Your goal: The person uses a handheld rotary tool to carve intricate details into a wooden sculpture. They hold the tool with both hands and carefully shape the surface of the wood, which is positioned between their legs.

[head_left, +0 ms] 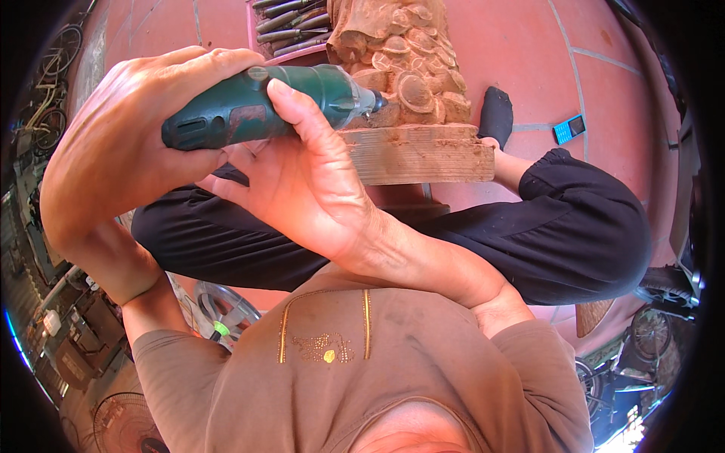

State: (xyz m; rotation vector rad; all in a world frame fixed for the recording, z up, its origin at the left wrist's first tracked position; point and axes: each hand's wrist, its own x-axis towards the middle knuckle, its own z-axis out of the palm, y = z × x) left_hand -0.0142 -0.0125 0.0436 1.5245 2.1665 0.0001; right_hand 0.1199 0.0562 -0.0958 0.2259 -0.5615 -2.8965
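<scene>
Both my hands hold a green rotary power tool (249,106) level in front of me. My left hand (113,143) wraps its rear end from the left. My right hand (302,174) grips it from below, with the thumb lying over the front of the body. The tool's tip (377,102) meets the lower left side of a reddish-brown wood carving (408,68). The carving stands on a thick wooden base (423,155) that rests near my crossed legs in black trousers (574,226).
A pink tray of several chisels (291,26) lies behind the carving. A blue phone (569,129) lies on the red tile floor (513,45) at the right. My foot in a black sock (496,113) rests beside the base. Fans (219,309) and bicycles show at the rim.
</scene>
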